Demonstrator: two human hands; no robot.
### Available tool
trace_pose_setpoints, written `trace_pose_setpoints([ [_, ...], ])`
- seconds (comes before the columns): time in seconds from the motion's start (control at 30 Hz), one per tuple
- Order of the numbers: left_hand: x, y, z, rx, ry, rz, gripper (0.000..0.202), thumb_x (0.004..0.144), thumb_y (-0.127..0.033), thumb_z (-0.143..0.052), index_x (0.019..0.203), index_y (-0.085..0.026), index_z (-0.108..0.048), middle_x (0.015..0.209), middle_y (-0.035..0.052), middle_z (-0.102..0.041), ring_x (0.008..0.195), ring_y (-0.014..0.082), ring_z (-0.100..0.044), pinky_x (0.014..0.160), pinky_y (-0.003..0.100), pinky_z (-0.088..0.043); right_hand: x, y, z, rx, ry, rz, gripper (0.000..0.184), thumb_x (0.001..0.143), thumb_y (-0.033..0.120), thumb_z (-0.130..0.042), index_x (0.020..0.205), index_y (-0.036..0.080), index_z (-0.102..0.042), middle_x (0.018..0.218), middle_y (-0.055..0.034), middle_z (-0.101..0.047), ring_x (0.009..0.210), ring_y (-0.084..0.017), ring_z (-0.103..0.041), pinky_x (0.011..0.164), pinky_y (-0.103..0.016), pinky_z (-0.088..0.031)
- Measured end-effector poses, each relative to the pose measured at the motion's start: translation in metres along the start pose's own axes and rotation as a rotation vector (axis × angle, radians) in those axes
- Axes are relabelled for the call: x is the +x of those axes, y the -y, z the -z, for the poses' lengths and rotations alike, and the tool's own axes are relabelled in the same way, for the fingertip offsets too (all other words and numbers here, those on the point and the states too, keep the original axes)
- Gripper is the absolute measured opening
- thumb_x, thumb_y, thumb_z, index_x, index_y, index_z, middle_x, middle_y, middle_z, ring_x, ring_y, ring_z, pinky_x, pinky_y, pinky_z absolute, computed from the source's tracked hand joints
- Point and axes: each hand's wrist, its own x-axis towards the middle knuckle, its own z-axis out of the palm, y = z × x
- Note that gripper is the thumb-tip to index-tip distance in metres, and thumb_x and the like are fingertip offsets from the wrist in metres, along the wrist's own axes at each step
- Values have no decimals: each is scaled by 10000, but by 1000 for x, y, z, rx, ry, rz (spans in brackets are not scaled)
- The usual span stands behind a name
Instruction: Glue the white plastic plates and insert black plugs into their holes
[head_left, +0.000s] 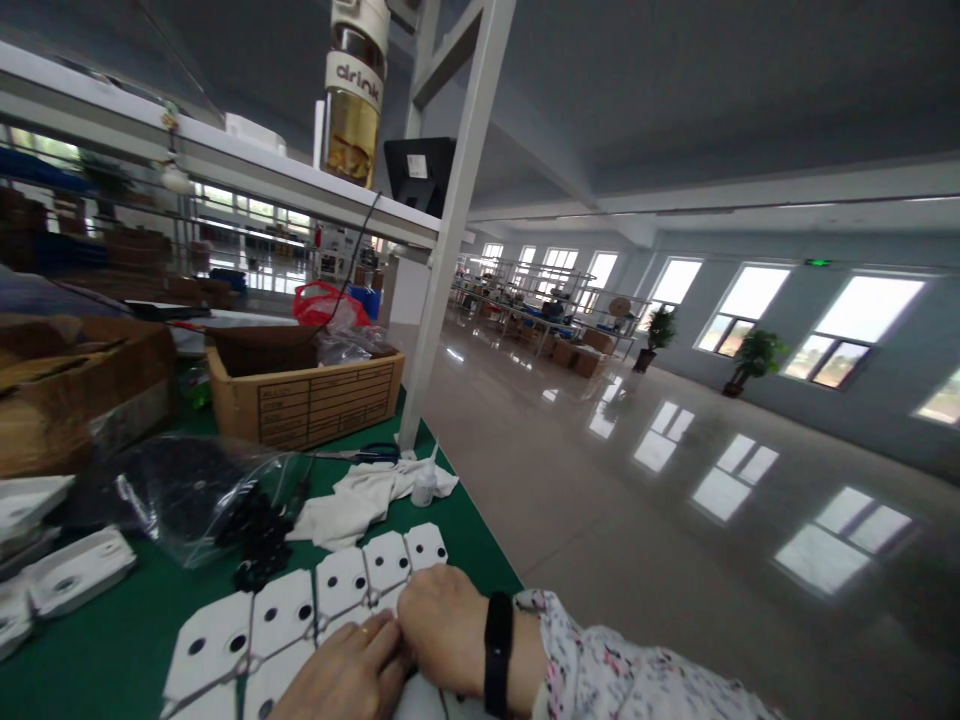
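**Both hands working on the row of white plates**

Right now you are pressing both hands down on a row of white plastic plates (315, 610) lying on the green counter (97, 650). Your right hand (442, 625), wearing a black wristband (498, 650), is resting knuckles-up on the near end of the row, its fingers curled under and closed against a plate. Your left hand (345, 675) is lying just beside it, touching it, with fingers (375, 632) stretched flat over the plates; whether it is gripping anything, I cannot tell.

The plates are sitting edge to edge, each showing dark round holes. Just beyond them a heap of small black parts (259, 545) is spilling from a clear plastic bag (172, 490). A white cloth (360, 500) and a small white bottle (424, 485) are lying near the shelf post (450, 230), with a cardboard box (315, 395) behind them.
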Motion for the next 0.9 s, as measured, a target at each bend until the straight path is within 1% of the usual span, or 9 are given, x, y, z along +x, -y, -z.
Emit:
trace_pose_setpoints([
  [0.17,-3,-15,16,-42,84,76,515,711,-450,-637,1131,-158,-580,1146,132,-564,1087,308,-496,958,440,-404,5,-3,7,15,40,-36,186,753,68,-549,894,53,-670,881,-193,-656,846,-324,-642,696,-409,-554],
  [0.37,-8,-18,25,-33,58,77,459,736,-476,-609,1025,-121,-601,1065,135,-578,1006,289,-517,901,433,-439,21,-11,11,61,86,-3,195,680,23,-606,860,13,-680,864,-240,-655,848,-360,-639,703,-393,-523],
  [0.47,-10,-18,28,-12,42,53,443,742,-488,-606,993,-122,-594,1025,126,-589,971,284,-530,857,421,-461,37,-8,25,122,7,37,153,770,60,-541,819,65,-685,861,-196,-667,862,-299,-641,732,-335,-485],
  [0.57,-10,-15,28,10,8,-2,546,724,-498,-634,1125,-146,-516,1048,110,-596,952,281,-547,801,405,-482,69,6,39,231,-135,111,235,868,110,-443,921,164,-666,929,-76,-678,914,-181,-619,782,-239,-429],
  [0.63,-8,-10,18,62,-31,-29,533,743,-449,-632,1159,-155,-472,1057,99,-609,930,271,-568,768,381,-487,98,21,41,287,-199,138,228,879,119,-454,960,198,-652,966,-29,-673,949,-140,-598,801,-201,-399],
  [0.7,-2,0,-3,164,-99,-25,332,810,-322,-568,1090,-158,-499,990,78,-643,852,241,-598,710,341,-478,127,35,39,311,-220,124,155,868,161,-525,931,191,-663,973,-42,-674,953,-154,-598,790,-211,-403],
  [0.77,8,15,-32,273,-180,-6,117,859,-197,-475,943,-166,-550,801,42,-661,672,196,-596,572,299,-424,152,45,34,318,-192,85,52,803,209,-650,830,176,-681,887,-58,-687,869,-178,-625,716,-226,-432],
  [0.8,14,24,-47,300,-214,-27,93,866,-201,-474,862,-170,-561,718,33,-649,600,181,-576,506,291,-375,162,47,32,319,-178,62,62,771,222,-692,797,167,-680,851,-64,-687,830,-187,-632,685,-238,-445],
  [0.9,31,47,-79,330,-232,-69,94,822,-266,-595,769,-194,-564,623,-3,-615,551,152,-542,418,279,-260,181,50,27,326,-157,2,135,729,233,-746,788,142,-666,829,-61,-682,795,-191,-636,679,-275,-481],
])
